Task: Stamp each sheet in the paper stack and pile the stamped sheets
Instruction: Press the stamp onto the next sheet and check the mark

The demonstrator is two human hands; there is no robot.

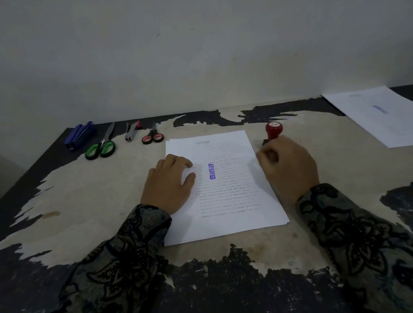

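Now our left hand (170, 181) lies flat on the stack (220, 188), whose top sheet reads APPROVED; right of it, our right hand (287, 164) curls beside the stamp (273, 128), grip unclear.

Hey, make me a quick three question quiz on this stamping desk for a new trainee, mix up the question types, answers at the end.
1. True or false: the top sheet of the paper stack already bears a blue APPROVED mark.
2. Which hand lies flat on the top sheet?
A. left hand
B. right hand
C. neither
3. Fill in: the pile of stamped sheets lies at the table's far ____ corner.

Key
1. True.
2. A; the right hand is beside the sheet's right edge, near the red stamp, fingers curled.
3. Right.
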